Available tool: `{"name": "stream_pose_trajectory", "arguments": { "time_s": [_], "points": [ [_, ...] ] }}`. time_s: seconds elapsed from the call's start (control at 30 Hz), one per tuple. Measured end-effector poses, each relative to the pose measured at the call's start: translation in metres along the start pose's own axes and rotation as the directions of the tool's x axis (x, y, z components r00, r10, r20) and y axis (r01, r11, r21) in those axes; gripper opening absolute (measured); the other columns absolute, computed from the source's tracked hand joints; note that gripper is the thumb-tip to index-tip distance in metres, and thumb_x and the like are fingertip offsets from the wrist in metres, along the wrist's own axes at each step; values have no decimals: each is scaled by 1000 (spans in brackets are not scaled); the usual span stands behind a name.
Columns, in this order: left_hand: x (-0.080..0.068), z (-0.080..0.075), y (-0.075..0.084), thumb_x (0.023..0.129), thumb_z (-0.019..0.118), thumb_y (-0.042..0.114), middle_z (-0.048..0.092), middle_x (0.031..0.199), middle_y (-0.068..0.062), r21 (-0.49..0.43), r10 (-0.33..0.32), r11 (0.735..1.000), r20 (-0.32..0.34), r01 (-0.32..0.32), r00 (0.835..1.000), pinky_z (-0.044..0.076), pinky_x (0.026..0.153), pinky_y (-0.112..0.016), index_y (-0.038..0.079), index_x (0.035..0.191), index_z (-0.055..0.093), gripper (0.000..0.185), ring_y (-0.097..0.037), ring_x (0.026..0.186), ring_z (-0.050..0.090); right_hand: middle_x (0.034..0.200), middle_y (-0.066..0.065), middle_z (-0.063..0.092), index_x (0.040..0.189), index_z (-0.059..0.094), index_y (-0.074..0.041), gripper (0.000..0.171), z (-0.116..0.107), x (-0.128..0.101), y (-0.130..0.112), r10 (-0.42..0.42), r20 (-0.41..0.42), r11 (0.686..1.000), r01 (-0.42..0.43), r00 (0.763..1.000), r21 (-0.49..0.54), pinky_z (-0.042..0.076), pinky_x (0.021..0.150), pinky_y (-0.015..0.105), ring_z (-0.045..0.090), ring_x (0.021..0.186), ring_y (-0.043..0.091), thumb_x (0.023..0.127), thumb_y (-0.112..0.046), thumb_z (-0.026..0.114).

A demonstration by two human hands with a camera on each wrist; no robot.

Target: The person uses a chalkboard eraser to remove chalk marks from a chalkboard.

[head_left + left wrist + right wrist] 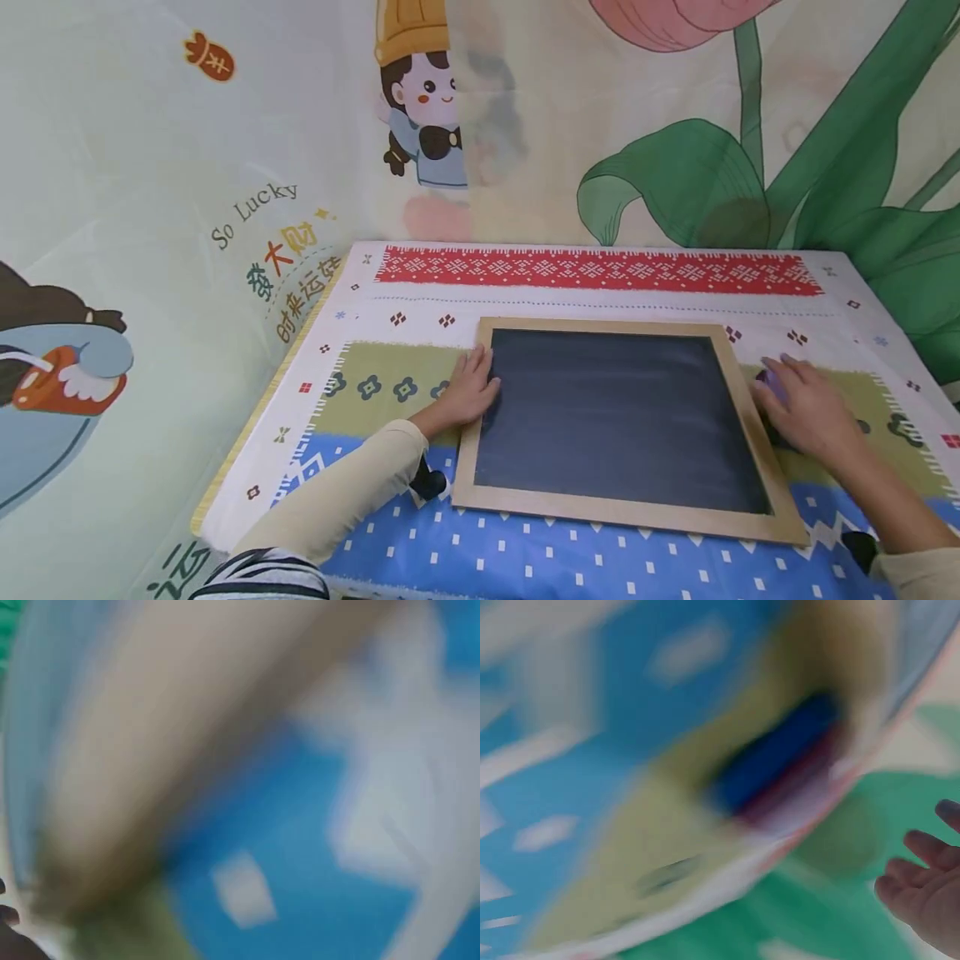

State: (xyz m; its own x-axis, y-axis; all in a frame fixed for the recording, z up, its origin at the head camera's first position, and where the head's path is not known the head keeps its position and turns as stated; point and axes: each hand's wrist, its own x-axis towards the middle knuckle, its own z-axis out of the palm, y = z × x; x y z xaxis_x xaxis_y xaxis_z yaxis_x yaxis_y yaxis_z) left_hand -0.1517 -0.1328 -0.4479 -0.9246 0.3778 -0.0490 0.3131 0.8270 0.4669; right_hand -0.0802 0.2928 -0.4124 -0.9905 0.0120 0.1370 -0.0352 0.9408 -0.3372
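My left hand (471, 387) rests flat on the left edge of the chalkboard (615, 412), fingers straight and together, pressing on the wooden frame (626, 510) where it meets the dark slate. The chalkboard lies flat on the tabletop (525, 558), over the patterned cloth, roughly in the middle and a little toward me. My right hand (806, 408) sits just off the board's right edge, on the cloth, with its fingers curved over a small purple thing (770, 385). I cannot tell what that is, since my hand hides most of it. Both wrist views are too blurred to add anything beyond blue and green cloth.

The slate looks dark and almost clean: I see no writing, only faint pale streaks across it. So I judge the wiping to be largely done, with the board steadied and the purple thing now off the surface. What may remain is a last pass over the streaks.
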Motion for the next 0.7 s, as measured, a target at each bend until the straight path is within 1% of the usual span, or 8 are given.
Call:
{"name": "stream_pose_trajectory", "arguments": {
  "time_s": [0.07,0.13,0.17,0.27,0.33,0.43,0.57,0.7],
  "points": [
    [0,-2,16,96,35,36,8,153,-14,102,10,995,8,-11,1000,9,107,-63,6,146,18,60,-40,139,2,138,35,25,137,29,6,66,7,2,-30,-61,-19,998,61,998,-18,16,99,68,13,130,53,93,-40,44],
    [-1,-2,31,94,35,46,5,154,-11,223,29,975,-9,-26,1000,7,103,-69,14,147,16,65,-42,139,-2,145,31,18,143,22,-1,72,15,7,-58,-113,-17,993,113,993,-38,8,101,69,1,135,50,91,-44,47],
    [-2,-2,37,93,34,50,4,155,-11,282,48,959,-22,-40,999,7,101,-70,16,148,16,67,-42,139,-3,147,28,14,145,18,-5,76,19,9,-71,-126,0,991,126,992,-38,5,101,69,-5,136,48,89,-47,48],
    [-3,-1,55,90,31,60,-1,155,-11,390,82,919,-32,-63,996,5,100,-72,20,148,12,73,-42,138,-8,151,23,8,147,15,-11,82,33,15,-101,-168,35,984,170,985,-54,0,101,70,-10,135,47,85,-48,54],
    [-3,1,61,88,30,63,-1,155,-11,417,83,907,-29,-64,996,5,101,-71,21,148,12,76,-42,138,-7,152,21,7,147,16,-12,83,43,16,-114,-182,66,981,186,981,-55,-1,101,70,-10,135,49,84,-48,56],
    [-6,5,65,87,28,65,-1,155,-11,441,53,896,2,-49,999,7,103,-69,21,148,11,77,-41,139,-6,152,20,7,146,20,-12,84,53,12,-126,-183,116,981,189,976,-36,-3,101,70,-10,134,50,82,-50,58],
    [-9,8,63,87,29,66,-1,155,-11,462,31,886,14,-33,999,9,103,-68,21,148,11,79,-42,139,-5,152,21,8,145,23,-10,83,57,10,-130,-178,136,983,183,975,-23,-4,100,70,-8,134,50,81,-50,58],
    [-10,7,61,87,29,66,-2,155,-11,459,27,888,15,-30,1000,9,103,-68,20,148,11,79,-42,139,-4,151,22,8,145,23,-9,83,57,11,-129,-174,139,984,179,975,-25,-4,100,71,-9,134,51,81,-49,58]
  ]
}}
